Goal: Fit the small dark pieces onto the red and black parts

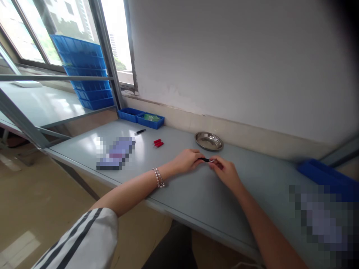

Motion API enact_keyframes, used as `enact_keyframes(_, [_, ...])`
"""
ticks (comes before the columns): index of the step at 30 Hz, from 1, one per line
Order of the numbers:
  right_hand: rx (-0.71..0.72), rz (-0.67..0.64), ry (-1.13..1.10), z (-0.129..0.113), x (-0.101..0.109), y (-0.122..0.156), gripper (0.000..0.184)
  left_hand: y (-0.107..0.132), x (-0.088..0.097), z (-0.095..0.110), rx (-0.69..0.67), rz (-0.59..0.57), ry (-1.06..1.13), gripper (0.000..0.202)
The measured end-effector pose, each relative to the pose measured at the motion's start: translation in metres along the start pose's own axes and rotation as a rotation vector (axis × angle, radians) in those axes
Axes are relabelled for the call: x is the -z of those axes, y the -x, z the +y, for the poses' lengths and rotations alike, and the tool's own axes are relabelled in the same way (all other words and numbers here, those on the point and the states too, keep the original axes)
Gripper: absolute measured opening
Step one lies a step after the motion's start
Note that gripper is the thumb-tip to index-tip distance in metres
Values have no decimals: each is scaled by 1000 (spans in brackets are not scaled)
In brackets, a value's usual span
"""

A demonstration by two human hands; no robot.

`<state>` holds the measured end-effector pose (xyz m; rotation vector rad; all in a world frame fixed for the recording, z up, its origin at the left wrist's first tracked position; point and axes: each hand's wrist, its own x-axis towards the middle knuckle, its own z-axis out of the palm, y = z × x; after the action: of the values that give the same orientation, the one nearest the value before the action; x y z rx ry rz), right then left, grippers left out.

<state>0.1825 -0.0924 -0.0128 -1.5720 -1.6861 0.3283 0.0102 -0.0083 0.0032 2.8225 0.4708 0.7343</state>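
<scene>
My left hand (187,160) and right hand (224,170) pinch opposite ends of a small black pen-like part (205,160), fingers closed, near the table (196,194) middle. Beyond: steel dish (209,141) by the far edge, red pieces (158,142) further left.

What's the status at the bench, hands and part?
Left hand and right hand both pinch a small black part above the table. Steel dish behind, untouched.

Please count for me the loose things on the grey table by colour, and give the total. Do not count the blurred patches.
Blue: 3, two small plastic trays by the wall, one bin at right.
Red: 2 small cylinders.
Black: 2, a pen lying alone, a thin piece held between left hand and right hand.
Silver: 1 round metal dish.
Total: 8
</scene>
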Motion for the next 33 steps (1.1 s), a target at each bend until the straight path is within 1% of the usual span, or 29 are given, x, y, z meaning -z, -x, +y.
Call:
enact_keyframes(1, [10,-12,17,0,0,0,28,0,0,0,-2,0,0,27])
enact_keyframes(4, [-3,-57,61,-2,1,1,36,0,0,1,-10,-4,0,27])
enact_keyframes(7, [-30,-34,33,-3,1,1,30,0,0,2,-8,-14,-14,27])
enact_keyframes(10, [18,-16,34,-2,1,1,28,0,0,2,1,-21,-31,27])
enact_keyframes(12, [36,-39,67,-2,2,0,34,0,0,2,2,-26,-38,27])
enact_keyframes(14, [8,-53,81,-2,2,0,38,0,0,2,-3,-31,-42,27])
enact_keyframes(16, [-17,-38,65,-2,2,1,34,0,-1,2,-7,-36,-45,27])
enact_keyframes(19, [3,-49,63,-4,2,1,31,2,-2,3,-6,-39,-55,28])
enact_keyframes(21, [10,-84,88,-4,3,1,34,2,-2,6,-1,-44,-75,28])
enact_keyframes(23, [-15,-96,90,-3,3,1,35,1,1,6,26,-44,-117,28])
enact_keyframes(25, [-57,-80,68,0,4,1,33,-4,10,-1,113,-13,-189,29])
enact_keyframes(27, [-89,-58,60,2,5,0,33,-10,27,-20,289,53,-285,30])
enact_keyframes(28, [-95,-49,66,3,6,0,33,-12,38,-35,424,91,-338,30])
enact_keyframes(30, [-100,-33,87,3,8,0,33,-11,63,-73,680,128,-440,29])
enact_keyframes(31, [-100,-28,96,2,9,0,33,-8,75,-94,814,120,-478,29])
enact_keyframes(33, [-99,-24,114,-2,11,1,33,6,97,-135,1064,60,-506,30])
